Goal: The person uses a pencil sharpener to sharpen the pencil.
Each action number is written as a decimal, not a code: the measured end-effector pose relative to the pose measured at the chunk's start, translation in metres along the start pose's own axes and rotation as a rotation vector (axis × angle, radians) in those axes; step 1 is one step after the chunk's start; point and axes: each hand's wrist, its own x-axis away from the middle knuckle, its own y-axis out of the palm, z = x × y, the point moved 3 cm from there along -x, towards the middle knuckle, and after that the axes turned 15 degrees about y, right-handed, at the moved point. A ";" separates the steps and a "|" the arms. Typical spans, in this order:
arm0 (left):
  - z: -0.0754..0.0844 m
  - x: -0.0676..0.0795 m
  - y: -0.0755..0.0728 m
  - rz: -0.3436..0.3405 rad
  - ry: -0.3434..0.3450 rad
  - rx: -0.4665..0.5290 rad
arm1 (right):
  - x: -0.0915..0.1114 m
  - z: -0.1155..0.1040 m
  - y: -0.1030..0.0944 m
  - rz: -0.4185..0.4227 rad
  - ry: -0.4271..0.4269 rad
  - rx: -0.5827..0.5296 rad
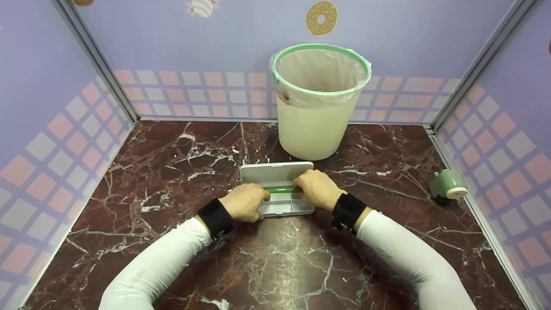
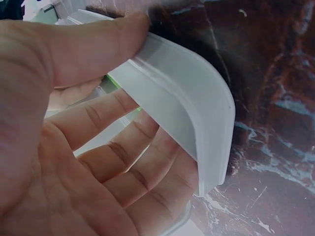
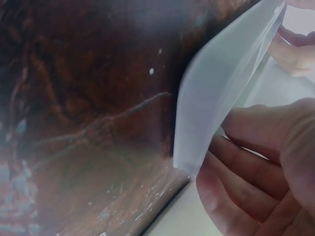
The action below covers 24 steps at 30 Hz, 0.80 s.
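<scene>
holding the left end of an open plastic pencil case (image 1: 282,209) on the desk (image 1: 280,262) with the left grip (image 1: 244,202); cannot tell the right grip's (image 1: 319,188) hold. probably light, stiff, slightly slick; best taken by both ends, sparing the lid (image 1: 271,173).

Soft glare on the tabletop (image 1: 282,262)

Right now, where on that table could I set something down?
Bare table lies between the case and left wall; among the bin, right sleeve and green gadget; and between both sleeves, before the case. Crowded: the case itself, with left hand and right hand there and the bin close behind.
</scene>
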 end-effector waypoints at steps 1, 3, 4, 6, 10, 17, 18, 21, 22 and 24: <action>0.000 0.000 0.000 0.001 0.000 0.000 | 0.000 0.000 0.000 0.000 0.001 -0.001; 0.000 0.000 0.000 0.000 0.001 0.000 | 0.000 0.000 0.001 -0.002 0.003 -0.006; 0.000 0.000 0.000 -0.001 0.001 -0.001 | 0.000 0.000 0.002 -0.005 0.004 -0.009; 0.000 0.000 0.000 -0.003 0.001 0.000 | 0.000 0.000 0.003 -0.010 0.007 -0.013; 0.000 0.000 0.000 -0.006 -0.003 0.002 | 0.000 -0.001 0.004 -0.003 0.007 -0.014; 0.002 0.001 0.002 -0.007 -0.009 -0.007 | 0.000 -0.002 0.005 0.005 -0.019 -0.009; 0.002 0.001 0.002 -0.006 -0.004 -0.013 | 0.000 -0.002 0.005 -0.001 -0.019 -0.009; 0.004 0.002 0.001 0.001 0.017 -0.033 | 0.001 -0.002 0.004 -0.030 -0.010 0.000; 0.005 0.002 0.001 0.004 0.023 -0.039 | 0.001 -0.003 0.004 -0.038 -0.006 0.005; 0.006 0.002 0.000 0.009 0.032 -0.047 | 0.001 -0.003 0.003 -0.054 0.000 0.013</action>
